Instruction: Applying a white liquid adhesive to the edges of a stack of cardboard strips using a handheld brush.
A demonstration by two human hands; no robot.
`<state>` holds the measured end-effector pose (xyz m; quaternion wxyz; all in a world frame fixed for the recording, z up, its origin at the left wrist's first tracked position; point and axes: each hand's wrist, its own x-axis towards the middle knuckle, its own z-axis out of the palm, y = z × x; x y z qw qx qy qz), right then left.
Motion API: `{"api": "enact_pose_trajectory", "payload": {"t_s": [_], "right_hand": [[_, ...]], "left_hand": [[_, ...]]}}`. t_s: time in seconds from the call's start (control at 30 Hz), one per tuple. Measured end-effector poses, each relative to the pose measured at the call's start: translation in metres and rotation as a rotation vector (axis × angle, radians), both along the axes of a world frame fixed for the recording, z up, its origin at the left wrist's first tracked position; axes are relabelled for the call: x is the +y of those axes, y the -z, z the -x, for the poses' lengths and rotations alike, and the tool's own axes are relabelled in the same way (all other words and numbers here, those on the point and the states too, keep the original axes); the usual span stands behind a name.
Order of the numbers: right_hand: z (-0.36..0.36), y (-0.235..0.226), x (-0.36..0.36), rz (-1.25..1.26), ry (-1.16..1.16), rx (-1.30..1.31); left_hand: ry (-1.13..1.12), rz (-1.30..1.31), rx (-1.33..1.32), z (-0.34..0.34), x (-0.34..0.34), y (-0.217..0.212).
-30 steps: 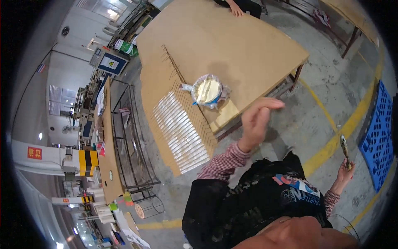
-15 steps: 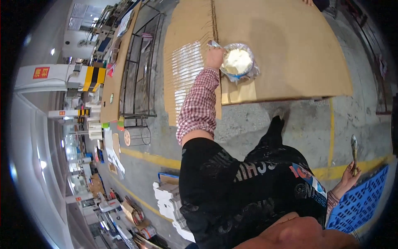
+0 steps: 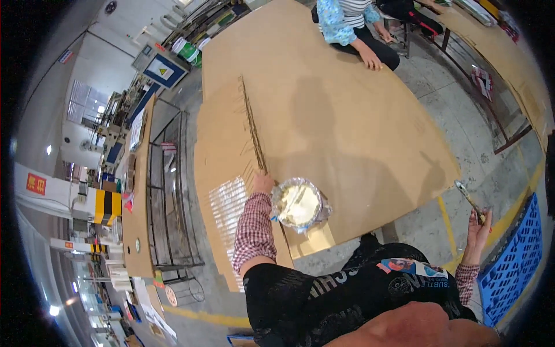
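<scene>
My left hand (image 3: 263, 183) reaches onto the cardboard-covered table, just left of a plastic-lined bowl (image 3: 300, 205) of thick cream-white paste. Its fingers are drawn together at the near end of a long dark row of thin strips (image 3: 253, 130); what they pinch is too small to make out. Left of that hand, several shiny whitish strips (image 3: 226, 202) lie side by side on the cardboard. Out to the right, off the table, my right hand (image 3: 478, 230) is closed round the handle of a brush (image 3: 469, 198), its pale, smeared tip pointing up and left.
Cardboard (image 3: 370, 162) covers the big table. At its far side sits another person in a blue patterned sleeve (image 3: 338, 26), one hand (image 3: 370, 58) near the edge. A blue plastic pallet (image 3: 511, 263) stands at my right. Another table (image 3: 139, 225) is at the left.
My view has swung, bringing the table's far end and the seated person into sight. The brush has tilted toward the table with my right hand. My left hand stays beside the bowl.
</scene>
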<state>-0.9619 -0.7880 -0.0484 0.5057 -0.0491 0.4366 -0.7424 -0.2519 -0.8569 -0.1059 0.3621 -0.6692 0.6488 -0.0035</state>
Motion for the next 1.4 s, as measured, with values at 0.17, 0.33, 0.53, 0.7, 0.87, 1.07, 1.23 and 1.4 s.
{"api": "enact_pose_trajectory", "payload": {"t_s": [0.17,0.33,0.53,0.7,0.87,1.07,1.23,1.4], "right_hand": [[0.001,0.012,-0.024,-0.079,0.108,-0.094],[0.001,0.013,-0.04,0.083,0.029,-0.111],[-0.029,-0.001,-0.075,0.051,-0.068,-0.145],[0.038,0.034,-0.073,0.165,-0.123,-0.029],[0.026,0.026,-0.081,0.064,-0.151,0.204],[-0.083,-0.046,-0.072,0.223,-0.496,0.79],[-0.138,-0.062,-0.075,0.553,-0.805,1.273],[-0.185,-0.069,-0.068,0.867,-1.049,1.511]], "left_hand": [[0.104,-0.002,0.0,-0.035,-0.004,0.025],[0.08,0.04,0.264,-0.03,-0.001,0.023],[0.087,0.043,0.196,0.008,0.025,0.023],[-0.312,-0.006,0.868,0.096,0.019,0.012],[-0.853,0.025,1.639,0.223,0.045,0.067],[-1.346,0.218,2.215,0.359,0.045,0.027],[-1.454,0.332,2.188,0.396,0.054,0.02],[-1.367,0.244,2.177,0.393,0.07,0.04]]}}
